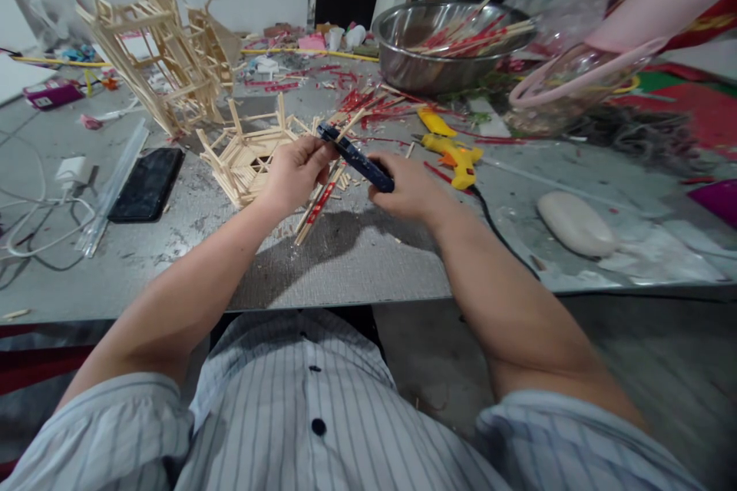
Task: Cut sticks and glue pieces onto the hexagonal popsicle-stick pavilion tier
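My right hand point(406, 184) is closed around a long dark blue hand tool point(362, 161), whose exact kind I cannot make out. The tool slants up to the left, and its far end meets a thin wooden stick point(352, 123). My left hand point(299, 173) pinches the stick beside that end, its fingertips partly hidden. Below the hands lie loose wooden sticks point(314, 216), some with red paper wrapping. Just left of my left hand is a low, many-sided frame of wooden sticks point(239, 149) with short uprights.
A taller stick structure point(166, 54) stands back left. Near it lie a black phone point(147, 184) and white cables point(49, 203). To the right are a yellow glue gun point(454, 157) with its cord, a steel bowl point(397, 54) of sticks, a pink-handled container point(576, 92) and a pale mouse-shaped object point(576, 222).
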